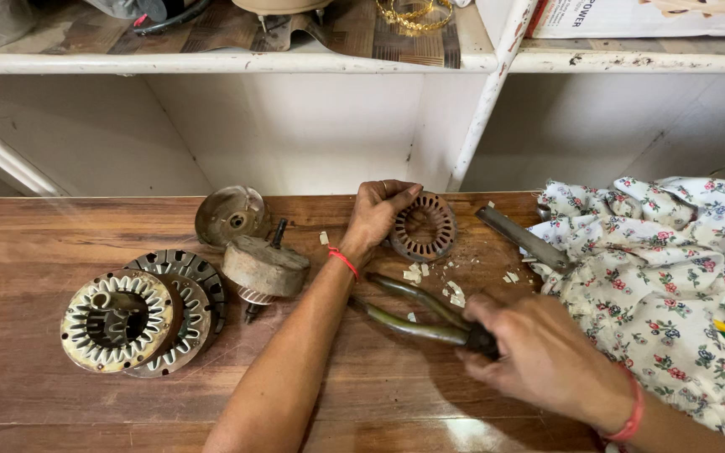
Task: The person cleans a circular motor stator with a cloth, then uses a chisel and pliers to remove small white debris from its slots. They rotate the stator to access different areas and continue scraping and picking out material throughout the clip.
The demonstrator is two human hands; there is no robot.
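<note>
Currently my left hand rests on the wooden tabletop, its grip clenched over the left rim of a small round slotted stator core, which lies flat just behind the middle of the tabletop. My right hand is closed around the head end of a pair of pliers; the two long handles point away toward the left hand and lie low over the wood, apart from the core. I cannot tell whether the plier tips hold anything, since the hand covers them.

Status, as judged from the layout: the core's slots appear empty, with no winding visible in them, and pale scraps of what looks like slot insulation lie scattered just in front of the core and between it and the pliers. I judge the stripping of this core to be largely complete, with loose debris not yet removed.

Other parts lie to the left, well apart from the hands: a stack of stators, the top one carrying pale winding loops, a rotor with shaft, and a round end cover. These appear untouched. A flat metal bar lies at the right, touching a flowered cloth.
</note>
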